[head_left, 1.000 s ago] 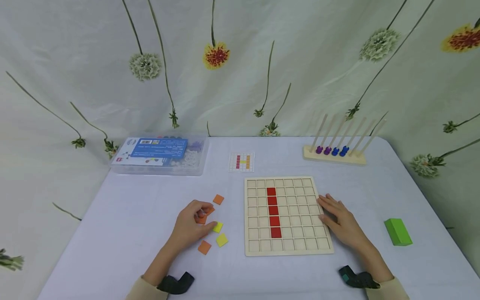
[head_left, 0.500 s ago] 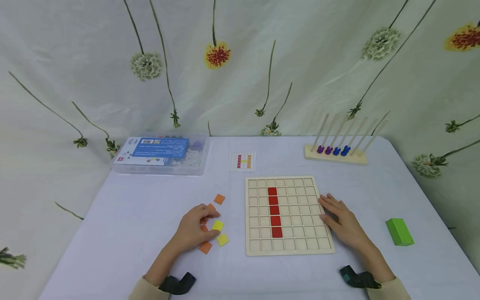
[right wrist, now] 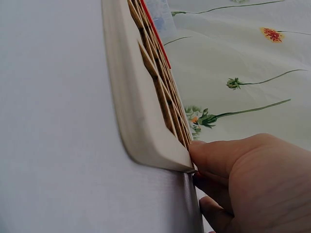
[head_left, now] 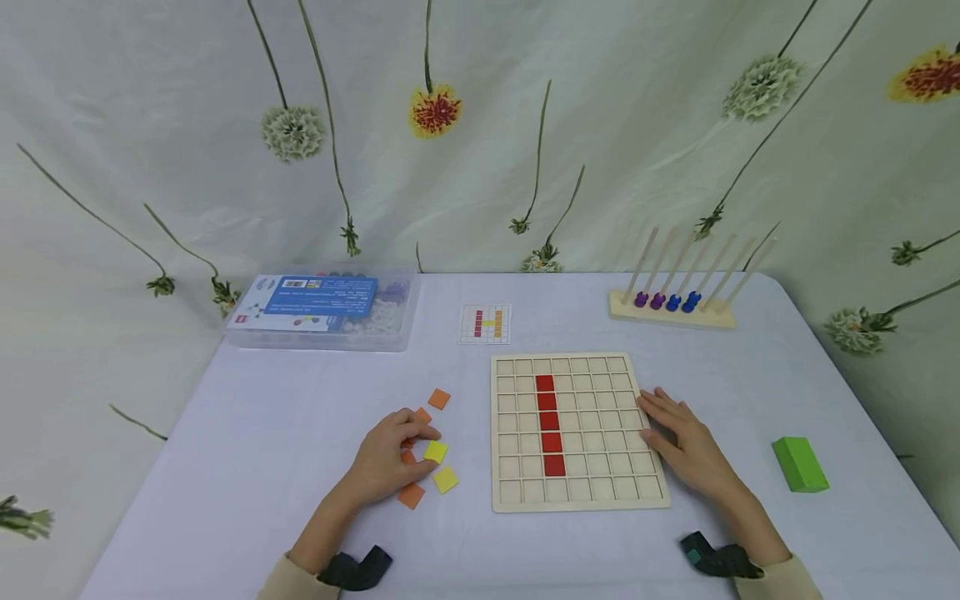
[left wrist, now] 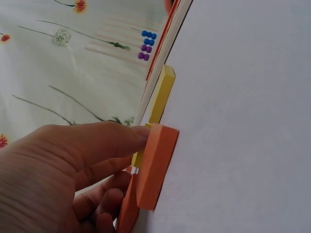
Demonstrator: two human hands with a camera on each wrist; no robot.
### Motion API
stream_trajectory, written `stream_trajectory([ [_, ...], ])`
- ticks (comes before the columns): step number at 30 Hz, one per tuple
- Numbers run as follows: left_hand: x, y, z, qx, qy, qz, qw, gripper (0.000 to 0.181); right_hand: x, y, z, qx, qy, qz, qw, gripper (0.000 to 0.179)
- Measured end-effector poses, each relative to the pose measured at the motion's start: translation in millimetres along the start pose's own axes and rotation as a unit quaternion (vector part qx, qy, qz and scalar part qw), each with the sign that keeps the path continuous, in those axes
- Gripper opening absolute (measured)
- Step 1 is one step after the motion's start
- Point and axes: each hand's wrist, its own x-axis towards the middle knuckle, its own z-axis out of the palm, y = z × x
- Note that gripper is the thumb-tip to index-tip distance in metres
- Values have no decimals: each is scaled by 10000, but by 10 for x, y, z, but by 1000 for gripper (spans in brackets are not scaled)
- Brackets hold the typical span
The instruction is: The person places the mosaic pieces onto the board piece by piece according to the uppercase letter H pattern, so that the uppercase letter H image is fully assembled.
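In the head view my left hand (head_left: pixel 390 454) has thumb and index finger at opposite edges of a yellow tile (head_left: pixel 435 452), pinching it at the table. A second yellow tile (head_left: pixel 446 480) lies just nearer me. Several orange tiles surround the hand, one orange tile (head_left: pixel 438 399) beyond it and another orange tile (left wrist: pixel 158 167) close to the thumb in the left wrist view; some are partly hidden under the fingers. My right hand (head_left: pixel 688 442) rests with extended fingers against the right edge of a wooden grid board (head_left: pixel 592 492). A column of red tiles (head_left: pixel 550 421) sits in its cells.
Beyond the board lies a small pattern card (head_left: pixel 485 324). A clear plastic case (head_left: pixel 367 340) stands at back left, a peg rack (head_left: pixel 667 312) with purple and blue beads at back right. To the right of my right hand is a green block (head_left: pixel 799 464).
My left hand has shifted slightly toward me and right, from the orange tiles to the yellow tile, its fingers closing on the edges. The right hand keeps its place at the board.
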Motion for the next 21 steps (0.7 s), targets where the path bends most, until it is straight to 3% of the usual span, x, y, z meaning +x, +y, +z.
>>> stream_trajectory([
  [16, 13, -38, 30, 101, 171, 233, 9995, 24, -2, 1, 5, -17, -23, 133, 9999, 48],
  [21, 29, 18, 11, -225, 407, 35, 9989, 23, -2, 0, 6, -5, -29, 134, 9999, 48],
])
